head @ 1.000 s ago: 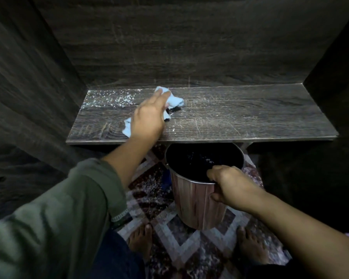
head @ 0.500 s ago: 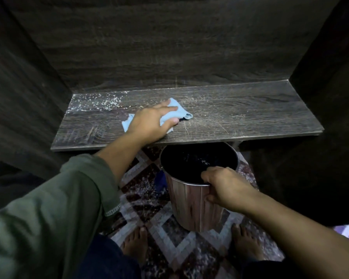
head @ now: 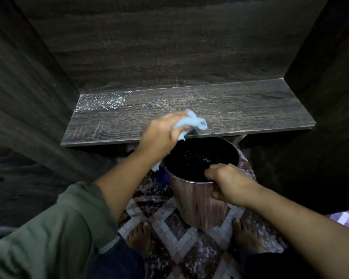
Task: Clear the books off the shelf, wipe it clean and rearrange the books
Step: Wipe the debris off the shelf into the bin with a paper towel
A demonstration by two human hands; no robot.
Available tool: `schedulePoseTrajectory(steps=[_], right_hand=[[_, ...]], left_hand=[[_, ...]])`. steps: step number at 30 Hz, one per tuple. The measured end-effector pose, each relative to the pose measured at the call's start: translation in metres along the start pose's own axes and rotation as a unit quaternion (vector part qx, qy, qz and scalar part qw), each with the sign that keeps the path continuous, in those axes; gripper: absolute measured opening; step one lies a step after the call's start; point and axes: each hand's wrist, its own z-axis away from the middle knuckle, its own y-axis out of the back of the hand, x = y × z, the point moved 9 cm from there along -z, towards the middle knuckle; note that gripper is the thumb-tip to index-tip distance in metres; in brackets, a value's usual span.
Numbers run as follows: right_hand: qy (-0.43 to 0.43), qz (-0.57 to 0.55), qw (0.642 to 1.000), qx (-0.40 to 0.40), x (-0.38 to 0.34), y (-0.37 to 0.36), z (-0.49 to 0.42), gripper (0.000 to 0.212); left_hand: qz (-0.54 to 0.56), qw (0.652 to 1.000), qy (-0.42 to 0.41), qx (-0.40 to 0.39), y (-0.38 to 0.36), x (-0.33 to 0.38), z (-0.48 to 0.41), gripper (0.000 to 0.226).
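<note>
I see the left hand (head: pixel 159 137), arm stretched forward, clutching the blue cloth (head: pixel 193 121) at the front edge of the shelf (head: pixel 240 109). The right hand (head: pixel 228 184) grips the bin (head: pixel 197 204) by its rim, just below the shelf.

Scene dimly lit overall. Most light caught by shelf (head: pixel 240 109) board, forearms (head: pixel 127 178) and rug (head: pixel 175 238) patch at centre. Side panels (head: pixel 28 87) and lower corners swallowed by deep shadow. Bin (head: pixel 195 204) interior rendered near black. Left hand (head: pixel 159 137) and cloth (head: pixel 193 122) smeared by motion blur; rest kept fairly sharp. Straight edges bowed by wide-angle lens toward frame borders.
</note>
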Motion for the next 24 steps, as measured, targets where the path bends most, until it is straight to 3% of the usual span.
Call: schedulePoseTrajectory(steps=[3, 5, 7, 9, 14, 18, 21, 24], right_hand=[[-0.003, -0.002, 1.000, -0.005, 0.002, 0.000, 0.003, 0.028], [-0.004, -0.011, 1.000, -0.002, 0.003, 0.002, 0.003, 0.028], [-0.003, -0.012, 1.000, 0.002, 0.005, 0.005, 0.003, 0.028], [-0.001, -0.012, 1.000, 0.003, 0.005, 0.007, 0.003, 0.028], [0.000, -0.005, 1.000, 0.000, 0.005, 0.008, 0.003, 0.030], [0.001, -0.001, 1.000, -0.009, 0.004, 0.005, 0.003, 0.031], [0.003, 0.005, 1.000, -0.013, 0.001, 0.003, 0.003, 0.032], [0.005, 0.020, 1.000, -0.015, -0.003, 0.003, 0.003, 0.032]], left_hand=[[-0.045, 0.997, 0.014, 0.059, 0.023, -0.006, -0.026, 0.039], [-0.092, 0.994, 0.044, -0.033, 0.007, -0.016, -0.037, 0.058], [-0.169, 0.962, 0.124, -0.176, -0.021, -0.042, -0.029, 0.075], [-0.213, 0.933, 0.176, -0.232, -0.030, -0.061, -0.014, 0.073], [-0.198, 0.956, 0.085, -0.198, -0.028, -0.049, -0.004, 0.052], [-0.083, 0.961, -0.007, -0.264, -0.031, -0.008, 0.017, 0.041], [-0.069, 0.952, 0.012, -0.298, -0.018, -0.004, 0.027, 0.041], [-0.101, 0.976, 0.048, -0.187, 0.017, -0.008, 0.024, 0.043]])
